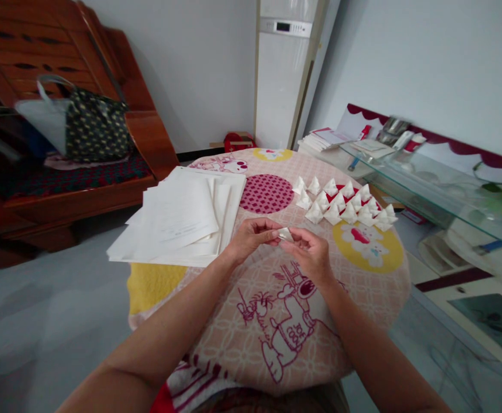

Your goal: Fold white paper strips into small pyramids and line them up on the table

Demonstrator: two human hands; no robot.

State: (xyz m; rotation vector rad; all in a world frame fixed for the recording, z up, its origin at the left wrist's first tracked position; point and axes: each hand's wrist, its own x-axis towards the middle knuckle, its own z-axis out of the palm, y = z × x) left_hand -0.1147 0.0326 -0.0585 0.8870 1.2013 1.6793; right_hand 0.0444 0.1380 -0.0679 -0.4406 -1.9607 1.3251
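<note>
Between my two hands, over the middle of the round table, is a small folded piece of white paper (285,234). My left hand (257,237) pinches its left side with thumb and fingers. On its right side, the fingers of my right hand (310,249) are closed on the same paper. Several white folded paper shapes (339,202) with pointed tips stand in rows at the table's right back. To the left of my hands lies a stack of white paper sheets (177,212), the top ones askew.
A patterned cloth (251,344) covers the round table. Along the right stands a glass-topped cabinet (440,189) bearing papers and small items. A wooden bench (147,132) with a dotted bag (96,126) is at left, and a white floor-standing air conditioner (283,80) stands behind.
</note>
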